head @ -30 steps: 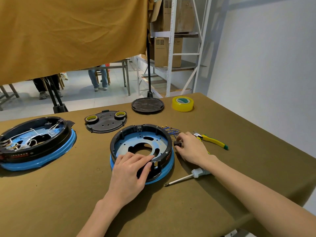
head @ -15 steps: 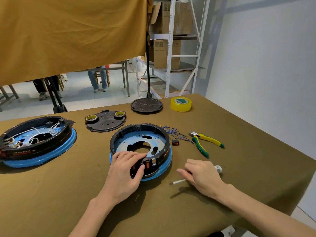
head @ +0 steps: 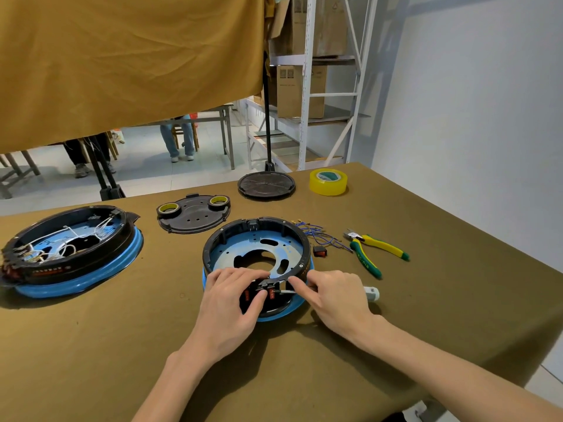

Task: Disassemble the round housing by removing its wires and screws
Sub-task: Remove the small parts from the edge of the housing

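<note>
The round housing [head: 259, 239], black ring on a blue base, lies in the middle of the table. My left hand [head: 234, 300] grips its near rim by the red switches, thumb outside and fingers curled over the top. My right hand [head: 332, 296] holds a screwdriver [head: 371, 293] with a clear white handle; its metal tip points left into the rim at the switches. A pile of removed blue wires [head: 316, 236] and a loose black switch with a red rocker [head: 320, 251] lie just right of the housing.
A second housing [head: 70, 248] with white wires inside sits at the left. Behind are a black cover plate [head: 195, 214] with two tape rolls, a black round lid [head: 266, 185] and yellow tape [head: 328, 181]. Yellow-green pliers [head: 368, 251] lie at the right.
My right hand left the small switch beside the housing, picked up the screwdriver from the table and brought its tip to the near rim. My left hand stayed on the rim.
</note>
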Demonstrator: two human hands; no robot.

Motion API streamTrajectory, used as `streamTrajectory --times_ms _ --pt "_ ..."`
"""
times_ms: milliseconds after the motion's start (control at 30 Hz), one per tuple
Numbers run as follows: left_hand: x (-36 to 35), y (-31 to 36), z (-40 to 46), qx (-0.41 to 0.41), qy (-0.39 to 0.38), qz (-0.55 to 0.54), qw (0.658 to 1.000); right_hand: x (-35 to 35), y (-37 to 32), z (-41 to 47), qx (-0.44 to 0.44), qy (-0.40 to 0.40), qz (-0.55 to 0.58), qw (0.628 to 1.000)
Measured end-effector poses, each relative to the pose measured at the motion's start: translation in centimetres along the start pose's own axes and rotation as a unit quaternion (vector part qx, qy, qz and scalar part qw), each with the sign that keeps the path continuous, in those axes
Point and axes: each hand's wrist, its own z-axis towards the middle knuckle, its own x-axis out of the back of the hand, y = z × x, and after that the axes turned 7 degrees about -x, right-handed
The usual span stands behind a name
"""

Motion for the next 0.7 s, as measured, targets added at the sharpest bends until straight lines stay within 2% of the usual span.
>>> streamTrajectory --times_ms 200,433,700 --pt "-0.2 -0.1 0.0 0.000 0.014 -0.010 1.000 -0.3 0.8 0.0 -0.004 0.038 0.002 0.999" --pt "-0.2 -0.1 0.0 0.003 0.010 -0.013 1.000 -0.2 0.5 0.7 0.034 0.070 -0.019 0.997" --pt "-0.4 0.4 0.0 0.007 0.001 -0.001 1.000 1.2 0.4 2.8 0.128 0.078 -0.183 0.972"
